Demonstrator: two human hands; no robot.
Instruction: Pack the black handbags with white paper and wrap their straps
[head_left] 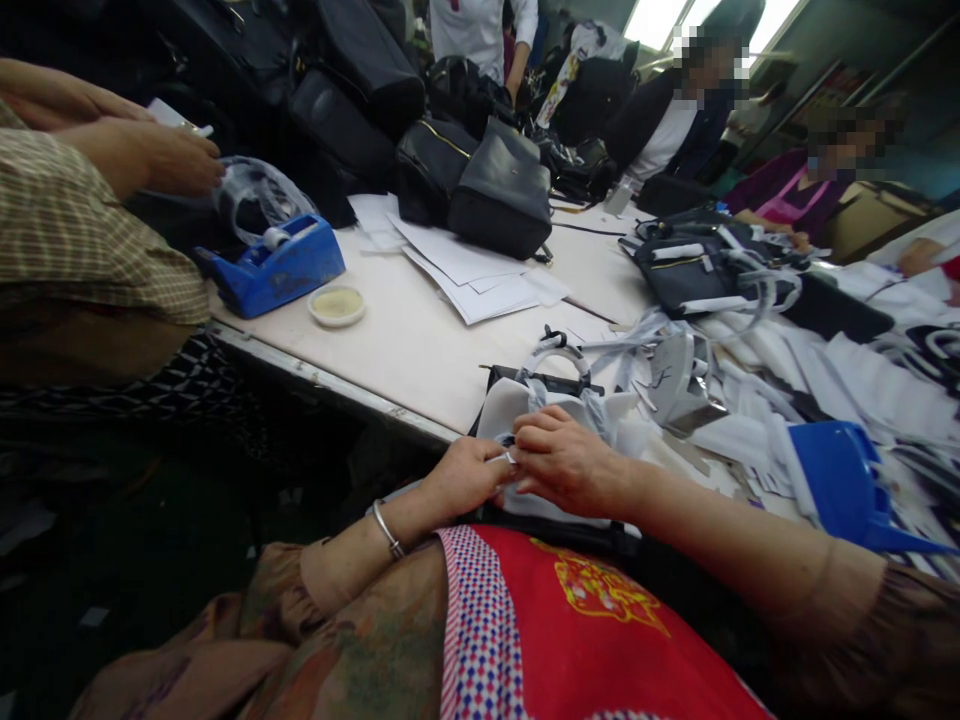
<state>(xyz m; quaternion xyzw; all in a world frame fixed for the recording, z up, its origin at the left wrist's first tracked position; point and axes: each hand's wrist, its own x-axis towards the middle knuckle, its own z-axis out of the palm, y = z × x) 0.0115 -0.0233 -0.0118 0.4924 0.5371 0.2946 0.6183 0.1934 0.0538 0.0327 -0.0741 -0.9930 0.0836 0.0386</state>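
A black handbag (581, 385) with white wrapping sheet (501, 408) over its front lies at the table's near edge, against the red apron. Its upright ring handle (556, 352) is wrapped in pale material. My left hand (469, 475) wears a bracelet at the wrist and is pinched on a small white piece (504, 458) at the bag's middle. Close against it, my right hand (566, 462) has its fingers bent over the same spot; what they grip is hidden.
A blue tape dispenser (281, 262) and a round white dish (336, 305) stand left. Paper sheets (469, 270) lie near black bags (501, 190). Right are a grey dispenser (679, 380), a blue one (840, 480) and wrapping scraps. A co-worker's hands (161, 150) are upper left; others sit beyond.
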